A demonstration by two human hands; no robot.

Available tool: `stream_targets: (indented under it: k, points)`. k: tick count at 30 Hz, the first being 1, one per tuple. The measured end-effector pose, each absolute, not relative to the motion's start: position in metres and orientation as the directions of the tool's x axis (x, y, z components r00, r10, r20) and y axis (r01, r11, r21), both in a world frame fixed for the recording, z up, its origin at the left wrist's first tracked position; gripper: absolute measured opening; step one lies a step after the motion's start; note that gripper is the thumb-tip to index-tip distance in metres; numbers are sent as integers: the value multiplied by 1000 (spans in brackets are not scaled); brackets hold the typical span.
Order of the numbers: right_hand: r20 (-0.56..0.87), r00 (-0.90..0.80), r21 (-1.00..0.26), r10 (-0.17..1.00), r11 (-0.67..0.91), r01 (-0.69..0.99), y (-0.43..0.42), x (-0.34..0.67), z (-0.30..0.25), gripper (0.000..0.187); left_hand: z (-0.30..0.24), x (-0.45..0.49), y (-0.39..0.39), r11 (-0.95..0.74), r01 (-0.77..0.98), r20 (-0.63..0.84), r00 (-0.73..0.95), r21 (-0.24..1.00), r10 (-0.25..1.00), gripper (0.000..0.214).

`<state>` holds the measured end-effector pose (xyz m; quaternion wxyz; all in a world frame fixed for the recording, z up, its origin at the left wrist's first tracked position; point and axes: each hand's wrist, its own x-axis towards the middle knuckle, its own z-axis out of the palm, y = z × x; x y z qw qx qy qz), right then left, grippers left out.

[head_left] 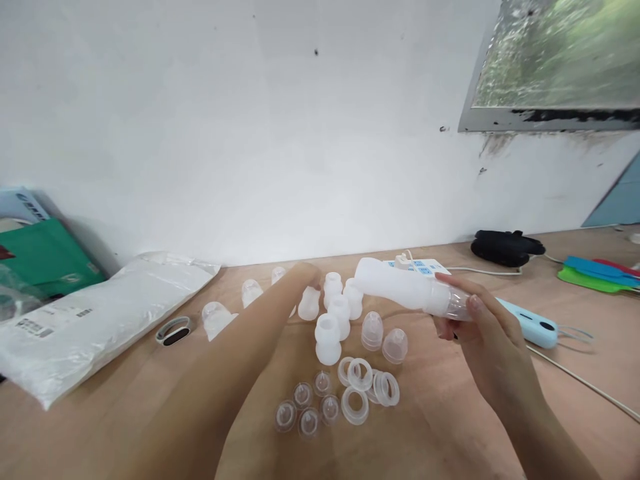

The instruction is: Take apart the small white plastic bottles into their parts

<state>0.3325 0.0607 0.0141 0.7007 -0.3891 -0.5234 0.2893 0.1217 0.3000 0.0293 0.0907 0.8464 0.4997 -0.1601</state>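
My right hand (480,333) is closed around the clear-capped end of a baby bottle (393,283). The bottle has a translucent white body and lies nearly level in the air, its base pointing left. At the back of the table my left hand (309,273) is curled over the top of a white bottle body (309,305); its fingertips are partly hidden. Several more waisted white bottle bodies (329,339) stand between the hands. In front are two clear caps (373,331), several screw rings (355,405) and several clear silicone teats (309,421).
Assembled bottles with domed caps (213,320) lie left, partly behind my left forearm. A smart band (173,331) and a white plastic parcel (100,317) lie further left. Right are a power strip (425,268), a light-blue device (530,325), cables and a black case (507,248).
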Motion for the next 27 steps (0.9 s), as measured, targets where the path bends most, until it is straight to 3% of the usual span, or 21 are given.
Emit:
stream_targets:
  k: [3,6,14,18,24,27]
  points:
    - [501,291,-848,815,529,-22,61,333,13,30,42,120,294,-431,899,-467,350,-77,812,32]
    - [483,307,-853,820,520,-46,62,333,13,29,62,117,284,-417,903,-451,331,-106,829,32]
    - [492,333,-835,804,544,-80,62,336,18,27,100,82,232,-474,874,-174,452,-111,875,30]
    - [493,330,-840,805,540,-61,63,335,17,28,93,64,198,-492,865,-39,491,-103,871,12]
    - [475,316,-854,821,517,-61,65,334,13,28,51,64,182,-520,854,36,518,38,854,7]
    - [461,315,-861,829,504,-68,66,335,12,29,30,65,182,-528,834,83,521,164,849,18]
